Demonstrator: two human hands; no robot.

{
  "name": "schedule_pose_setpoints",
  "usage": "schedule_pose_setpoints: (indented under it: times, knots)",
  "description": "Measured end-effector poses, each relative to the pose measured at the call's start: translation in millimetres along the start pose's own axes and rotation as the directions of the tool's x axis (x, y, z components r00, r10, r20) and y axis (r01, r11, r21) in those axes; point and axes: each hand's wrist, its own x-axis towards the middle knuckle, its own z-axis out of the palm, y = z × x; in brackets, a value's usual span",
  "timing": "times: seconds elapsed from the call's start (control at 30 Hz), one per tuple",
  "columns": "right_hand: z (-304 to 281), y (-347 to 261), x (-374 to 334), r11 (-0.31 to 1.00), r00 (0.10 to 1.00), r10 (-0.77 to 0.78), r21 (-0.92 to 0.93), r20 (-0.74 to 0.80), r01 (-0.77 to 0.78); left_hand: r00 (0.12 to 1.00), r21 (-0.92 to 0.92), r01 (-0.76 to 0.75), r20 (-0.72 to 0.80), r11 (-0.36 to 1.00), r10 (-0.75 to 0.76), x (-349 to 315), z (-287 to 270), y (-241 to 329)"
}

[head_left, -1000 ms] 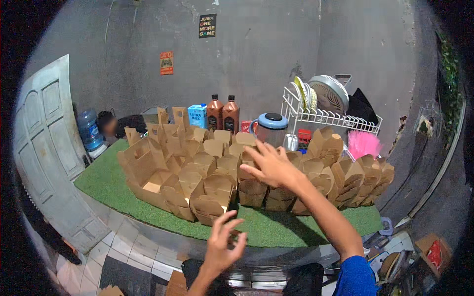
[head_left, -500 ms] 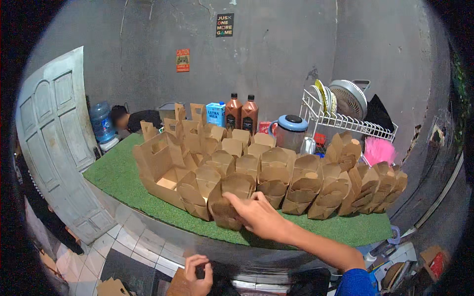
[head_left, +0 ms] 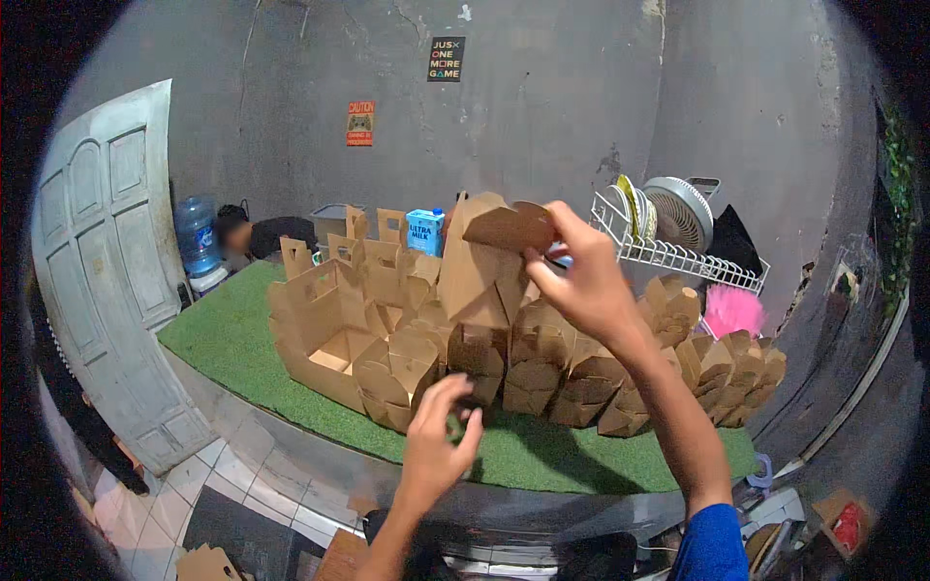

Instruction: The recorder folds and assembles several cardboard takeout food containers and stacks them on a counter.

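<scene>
My right hand pinches the top flap of a brown paperboard food box, which is lifted upright above the others. Lower down, my left hand hovers at the front of the counter, fingers curved and apart, holding nothing. Rows of similar brown boxes with raised flaps stand behind and to the right of it. Just left of that hand is an open-topped box. Farther left stands a bigger open carton with a tall cut-out panel.
Green turf covers the counter. At the back are a blue milk carton and a white dish rack with plates and a fan. A pink feathery bundle sits right. A person is beyond the counter's far left end, near a water bottle.
My right hand has raised a box from the front row, up and slightly right. My left hand has come up from below the counter edge toward the boxes.
</scene>
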Motion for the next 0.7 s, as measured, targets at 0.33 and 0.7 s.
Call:
schedule_pose_setpoints:
  times: [0.33, 0.7]
  knots:
    - [54, 76, 2, 0.979, 0.999, 0.035, -0.202, 0.008, -0.033, 0.975, 0.379, -0.036, 0.215, 0.925, -0.051, 56, 40, -31]
    - [95, 81, -38, 0.774, 0.943, -0.227, -0.542, 0.245, 0.327, 0.993, 0.169, -0.107, 0.062, 0.98, 0.098, 44, 40, -50]
